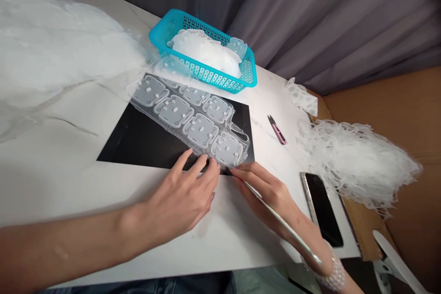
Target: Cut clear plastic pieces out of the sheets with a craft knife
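A clear soft-plastic sheet of moulded rounded-square pieces (200, 130) lies over a black mat (144, 140) on the table. My left hand (186, 190) rests with its fingers apart, the fingertips touching the sheet's near edge. Beside it, my right hand (263, 190) grips a long, slim, whitish pen-like tool (287, 227). The tool's dark tip is by the sheet's near right corner, partly covered by my fingers; its exact kind is unclear. Along the right side of the sheet, a strip of clear trim (239, 132) hangs loose in a loop.
Behind the mat stands a turquoise basket (250, 73) holding many translucent pieces. A large heap of clear plastic sheets (69, 46) covers the left. On the right are pink-handled thread snips (277, 129), a phone (323, 209), tangled clear scraps (358, 161) and a cardboard box (389, 96).
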`<state>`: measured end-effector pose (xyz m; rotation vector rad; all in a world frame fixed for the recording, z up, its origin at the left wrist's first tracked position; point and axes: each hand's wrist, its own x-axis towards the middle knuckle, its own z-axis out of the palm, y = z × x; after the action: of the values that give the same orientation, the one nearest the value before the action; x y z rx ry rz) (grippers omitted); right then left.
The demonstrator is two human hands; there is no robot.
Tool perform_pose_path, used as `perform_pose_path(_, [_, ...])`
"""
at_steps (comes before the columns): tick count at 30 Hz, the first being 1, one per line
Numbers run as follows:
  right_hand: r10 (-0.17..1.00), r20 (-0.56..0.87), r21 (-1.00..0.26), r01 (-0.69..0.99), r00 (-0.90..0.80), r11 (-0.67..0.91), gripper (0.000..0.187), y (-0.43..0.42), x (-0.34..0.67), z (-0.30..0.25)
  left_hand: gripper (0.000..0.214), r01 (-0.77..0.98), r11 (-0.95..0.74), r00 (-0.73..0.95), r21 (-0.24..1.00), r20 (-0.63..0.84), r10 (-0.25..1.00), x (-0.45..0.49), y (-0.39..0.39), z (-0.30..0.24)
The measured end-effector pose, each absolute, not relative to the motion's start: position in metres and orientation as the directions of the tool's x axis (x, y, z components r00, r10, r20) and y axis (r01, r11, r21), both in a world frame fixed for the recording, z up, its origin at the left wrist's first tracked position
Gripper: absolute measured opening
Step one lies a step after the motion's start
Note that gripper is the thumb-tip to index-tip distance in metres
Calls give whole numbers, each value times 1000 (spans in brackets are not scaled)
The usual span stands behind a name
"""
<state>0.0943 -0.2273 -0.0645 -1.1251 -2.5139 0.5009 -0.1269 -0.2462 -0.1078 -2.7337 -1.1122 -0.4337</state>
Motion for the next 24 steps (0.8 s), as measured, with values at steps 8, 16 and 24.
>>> perform_pose_path(8, [716,255,-358,625,-649,694,26,-215,82,-76,34,616,-787,745,-24,343,572,-127,-242,-114])
perform_pose_path(16, [605,280,-267,545,-745,795,34,-202,89,-93,38,627,-778,721,46,346,601,-131,-243,-112])
perform_pose_path(24, [645,259,-434,510,-719,743,33,-200,79,-84,44,618,-778,709,113,346,614,-131,-243,-113])
